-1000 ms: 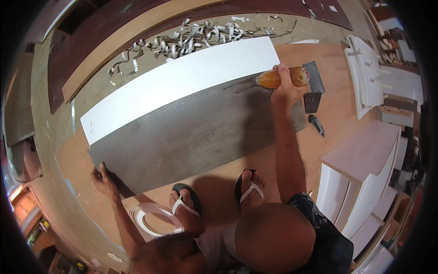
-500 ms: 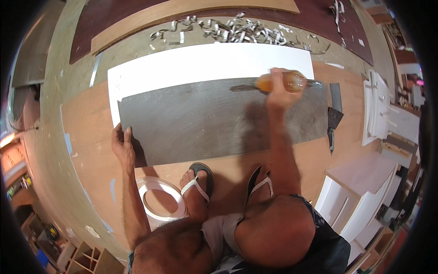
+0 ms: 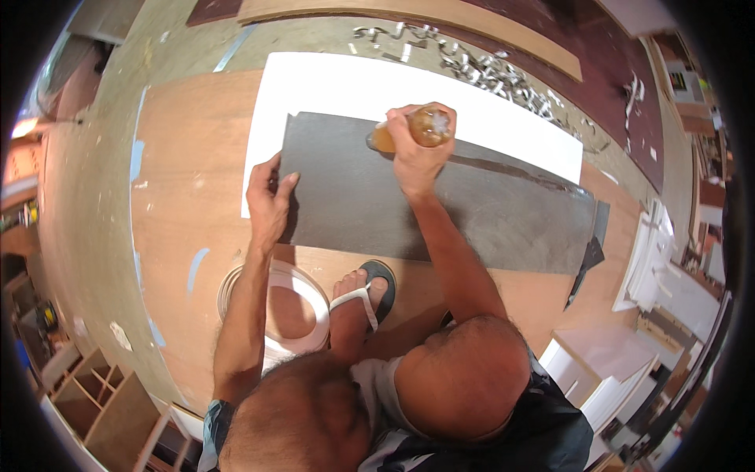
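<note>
A long dark grey panel (image 3: 346, 189) lies on a larger white panel (image 3: 330, 86) in front of me. My left hand (image 3: 271, 200) is at its left end, fingers curled at the edge and thumb by the top face. Over the far edge of the grey panel, my right hand (image 3: 421, 157) is wrapped round a clear plastic bottle (image 3: 431, 126) of amber liquid. The bottle is tipped, its narrow end low over the panel at the left. A wet brown streak (image 3: 511, 167) runs along the far edge, to the right of this hand.
A roll of white banding (image 3: 318, 315) lies beside my sandalled foot. A dark scraper (image 3: 586, 261) sits at the panel's right end. Curled offcuts (image 3: 495, 77) and a long wooden board (image 3: 440, 17) are beyond the white panel. White panels (image 3: 645, 259) are at the right; wooden compartments (image 3: 102, 385) at lower left.
The right hand has moved left along the far edge with the bottle, and a longer streak shows behind it. The view has turned; the left hand stays at the grey panel's left end.
</note>
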`<control>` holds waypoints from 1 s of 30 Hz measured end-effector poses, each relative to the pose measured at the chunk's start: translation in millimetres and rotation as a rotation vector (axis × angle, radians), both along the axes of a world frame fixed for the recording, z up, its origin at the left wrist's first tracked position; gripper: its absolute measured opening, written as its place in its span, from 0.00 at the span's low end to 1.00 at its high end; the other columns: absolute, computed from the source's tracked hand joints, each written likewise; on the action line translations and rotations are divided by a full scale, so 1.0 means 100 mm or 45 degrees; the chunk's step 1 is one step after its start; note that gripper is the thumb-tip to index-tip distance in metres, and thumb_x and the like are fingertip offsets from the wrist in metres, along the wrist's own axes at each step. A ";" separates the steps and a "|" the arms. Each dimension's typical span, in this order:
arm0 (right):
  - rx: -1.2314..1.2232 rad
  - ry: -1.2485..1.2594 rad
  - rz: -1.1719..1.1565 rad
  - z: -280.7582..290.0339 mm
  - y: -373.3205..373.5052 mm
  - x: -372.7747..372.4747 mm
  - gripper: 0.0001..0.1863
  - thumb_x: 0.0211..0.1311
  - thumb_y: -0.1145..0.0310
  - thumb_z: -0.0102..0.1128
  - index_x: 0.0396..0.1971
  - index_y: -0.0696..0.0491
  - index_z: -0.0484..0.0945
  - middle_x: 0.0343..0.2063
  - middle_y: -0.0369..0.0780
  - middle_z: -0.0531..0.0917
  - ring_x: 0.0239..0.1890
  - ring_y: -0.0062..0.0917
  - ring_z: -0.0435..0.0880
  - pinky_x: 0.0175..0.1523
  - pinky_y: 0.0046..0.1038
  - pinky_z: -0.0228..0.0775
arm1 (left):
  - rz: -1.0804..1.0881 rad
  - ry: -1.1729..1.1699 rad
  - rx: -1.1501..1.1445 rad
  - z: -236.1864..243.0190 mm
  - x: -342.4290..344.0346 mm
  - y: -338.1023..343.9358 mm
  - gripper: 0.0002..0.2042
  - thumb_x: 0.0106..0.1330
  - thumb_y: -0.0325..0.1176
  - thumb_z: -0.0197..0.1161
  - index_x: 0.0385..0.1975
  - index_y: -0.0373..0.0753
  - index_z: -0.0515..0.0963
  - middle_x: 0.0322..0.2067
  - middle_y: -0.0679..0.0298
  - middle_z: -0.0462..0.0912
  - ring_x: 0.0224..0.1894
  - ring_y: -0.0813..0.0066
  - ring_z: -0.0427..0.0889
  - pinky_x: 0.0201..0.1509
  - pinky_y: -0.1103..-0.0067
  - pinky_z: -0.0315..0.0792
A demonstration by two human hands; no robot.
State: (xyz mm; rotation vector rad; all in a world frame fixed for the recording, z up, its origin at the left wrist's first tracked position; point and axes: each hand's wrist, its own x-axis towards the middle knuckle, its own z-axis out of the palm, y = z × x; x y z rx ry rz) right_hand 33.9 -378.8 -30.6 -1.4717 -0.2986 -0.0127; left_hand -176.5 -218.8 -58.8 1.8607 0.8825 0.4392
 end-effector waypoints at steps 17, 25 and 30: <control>0.059 0.031 0.354 -0.11 0.88 -0.54 0.18 0.58 0.73 0.81 0.43 0.53 0.78 0.33 0.37 0.86 0.34 0.22 0.87 0.40 0.26 0.81 | 0.010 -0.051 0.276 -0.04 -0.08 0.02 0.21 0.64 0.28 0.78 0.57 0.37 0.84 0.43 0.59 0.84 0.44 0.67 0.82 0.51 0.73 0.79; -0.059 -0.072 0.021 0.01 -0.38 0.10 0.16 0.64 0.79 0.74 0.46 0.55 0.77 0.37 0.36 0.84 0.35 0.20 0.84 0.41 0.28 0.83 | -0.001 0.008 0.292 -0.08 -0.09 0.00 0.18 0.66 0.26 0.76 0.55 0.36 0.85 0.47 0.58 0.84 0.48 0.67 0.85 0.53 0.73 0.81; 0.090 -0.059 -0.649 0.18 -1.42 0.76 0.13 0.63 0.81 0.72 0.45 0.57 0.78 0.36 0.39 0.87 0.36 0.23 0.88 0.42 0.27 0.83 | -0.030 -0.079 0.248 -0.14 -0.09 0.00 0.18 0.68 0.26 0.75 0.57 0.35 0.84 0.50 0.59 0.84 0.50 0.68 0.84 0.57 0.73 0.80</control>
